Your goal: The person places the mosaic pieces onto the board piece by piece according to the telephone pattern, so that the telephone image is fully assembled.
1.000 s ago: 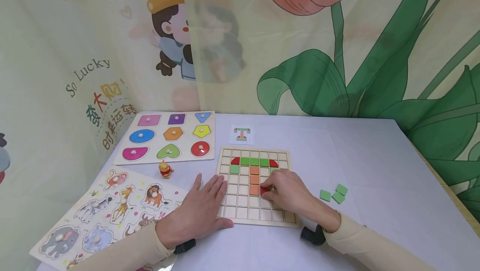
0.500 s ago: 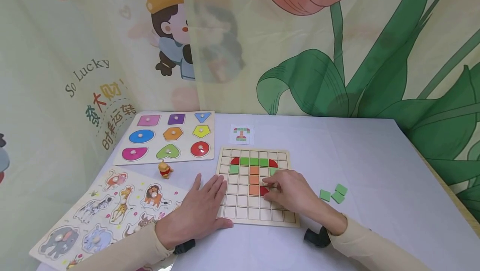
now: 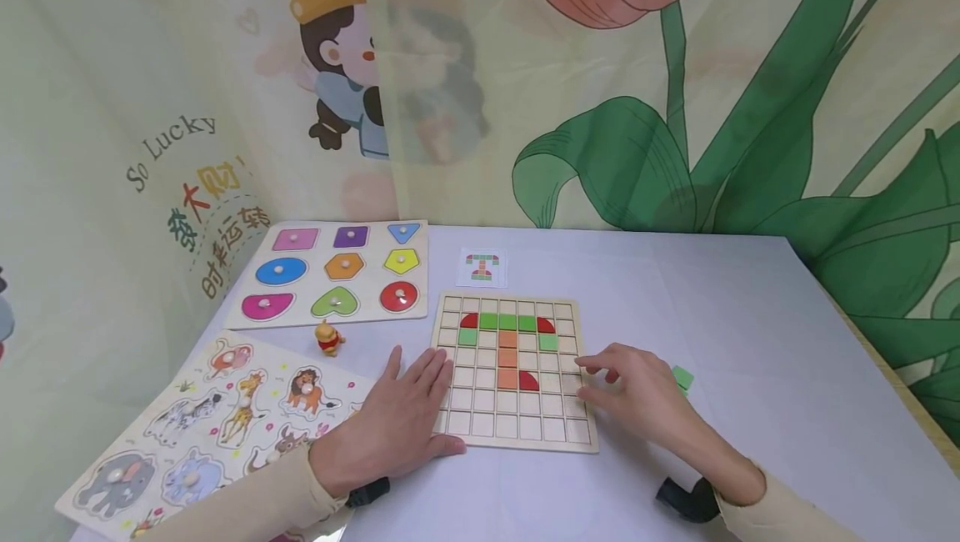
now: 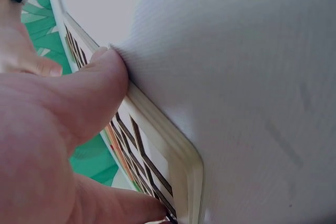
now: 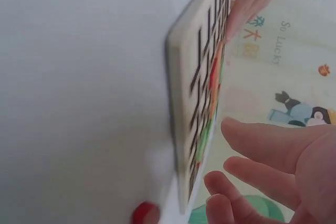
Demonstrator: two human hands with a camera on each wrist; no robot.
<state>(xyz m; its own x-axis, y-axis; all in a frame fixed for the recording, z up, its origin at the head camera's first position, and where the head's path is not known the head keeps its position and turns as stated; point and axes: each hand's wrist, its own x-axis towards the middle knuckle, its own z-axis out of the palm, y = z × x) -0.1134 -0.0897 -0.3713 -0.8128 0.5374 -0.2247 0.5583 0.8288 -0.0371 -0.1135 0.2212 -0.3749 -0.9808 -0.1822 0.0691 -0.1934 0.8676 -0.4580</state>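
My left hand (image 3: 405,417) lies flat with its fingers spread along the left edge of the wooden grid board (image 3: 555,427). Its thumb (image 4: 102,80) touches the board's rim in the left wrist view. Just off the board's right edge is my right hand (image 3: 637,396), thumb and index finger apart. A small red piece (image 3: 612,376) shows among its fingers, mostly hidden. On the board are green square tiles (image 3: 507,323), orange square tiles (image 3: 507,358), two red quarter-round tiles at the top, and a red quarter-round tile (image 3: 528,381) beside the lowest orange one.
Beyond the right hand lies a loose green tile (image 3: 682,378); the hand blocks the spot beside it. A pattern card (image 3: 482,268) sits behind the board. Leftward are a shape puzzle (image 3: 363,292), an animal puzzle (image 3: 206,388) and a small bear figure (image 3: 328,338).
My right hand has let go of the red quarter-round tile, leaving it on the board, and moved right off the grid. The left hand has stayed in place.
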